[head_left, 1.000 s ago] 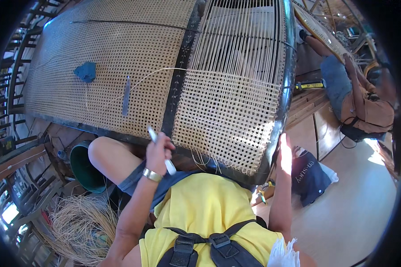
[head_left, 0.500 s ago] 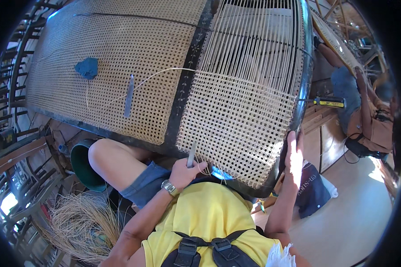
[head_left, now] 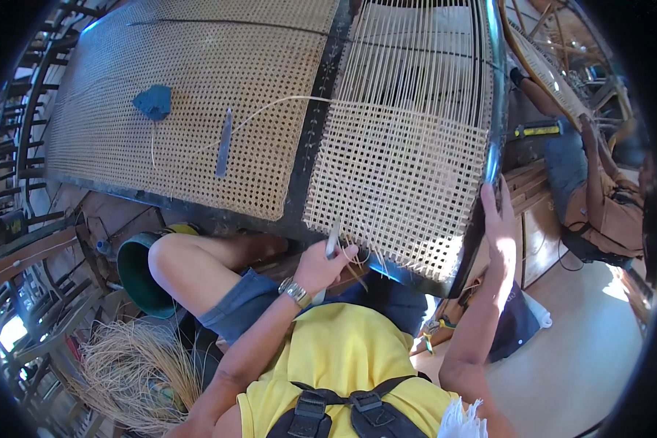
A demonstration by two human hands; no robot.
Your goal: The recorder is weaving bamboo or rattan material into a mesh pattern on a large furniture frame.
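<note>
A large dark wooden frame [head_left: 296,191] with woven cane panels lies across in front of me. Its right panel [head_left: 390,175] is woven in the near part, with bare lengthwise strands at the far part. My left hand [head_left: 321,267], with a watch on the wrist, is closed round a flat pale grey blade-like tool [head_left: 333,238] at the near edge. Thin loose cane strands [head_left: 358,267] hang by its fingertips; whether they are pinched I cannot tell. My right hand [head_left: 498,223] grips the frame's right rim, fingers along the edge and partly hidden.
On the left panel lie a blue lump [head_left: 153,102], a flat grey strip [head_left: 224,144] and a loose cane strand [head_left: 285,100]. A yellow-and-black handled tool [head_left: 539,131] juts beside the right rim. Bundled cane [head_left: 135,372] and a green bucket [head_left: 140,274] stand left; another person [head_left: 598,193] sits right.
The frame has shifted away from my body and slightly right, widening the gap by my shirt. Both hands have moved forward with it, the left still holding the blade-like tool.
</note>
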